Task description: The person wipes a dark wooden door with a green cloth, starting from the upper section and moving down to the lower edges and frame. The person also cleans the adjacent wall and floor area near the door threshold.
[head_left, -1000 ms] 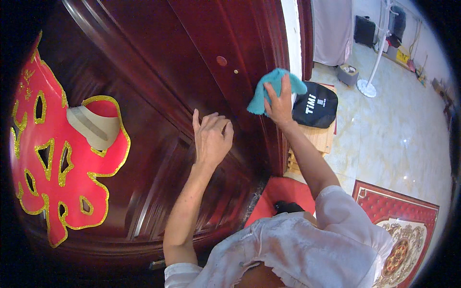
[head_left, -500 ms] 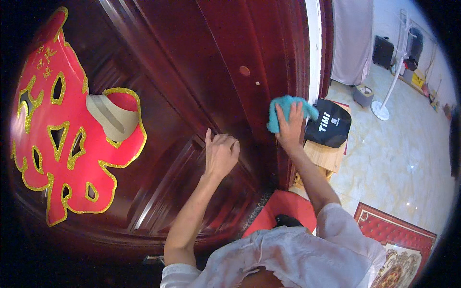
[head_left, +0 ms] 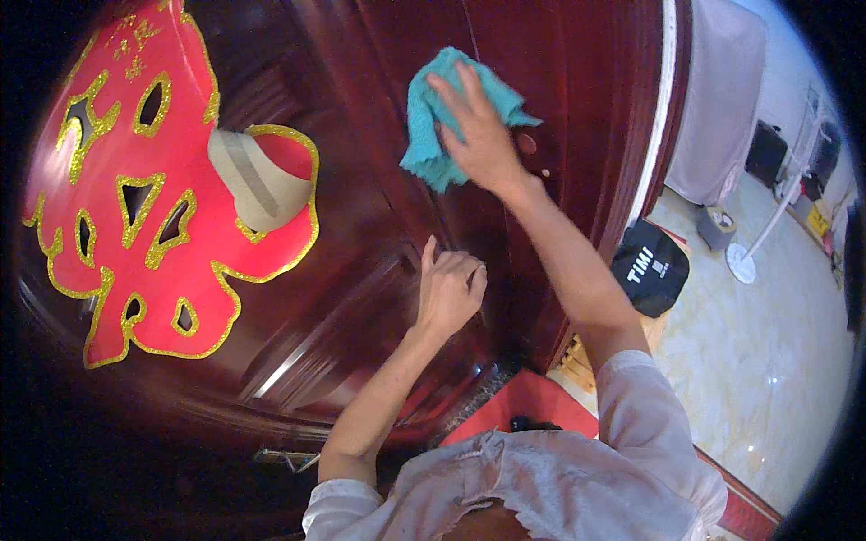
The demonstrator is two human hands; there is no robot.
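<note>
A teal cloth [head_left: 424, 135] lies against the dark red panelled door surface [head_left: 352, 307], bunched and spread under my right hand [head_left: 487, 149]. The fingers of that hand press onto the cloth, and its lower edges hang loose. Lower and to the left, my left hand [head_left: 451, 288] is at the door panel with no object visible in it. One finger on its left side points up while the others bend; whether the fingertips touch the door is hard to see. A round reddish spot [head_left: 526, 142] and a small pale dot [head_left: 546, 172] show beside my right wrist.
A large red cut-out decoration [head_left: 171, 243] with gold glitter edges hangs on the left, one part curling forward. A metal handle [head_left: 289, 458] shows at lower left. Past the white door-frame strip [head_left: 654, 117] are a black bag [head_left: 651, 269], a white stand [head_left: 767, 230] and tiled floor [head_left: 731, 361].
My right hand has carried the cloth up and left, from the frame side onto the door panel, where it now spreads wider. My left hand keeps about the same pose. The view has shifted.
</note>
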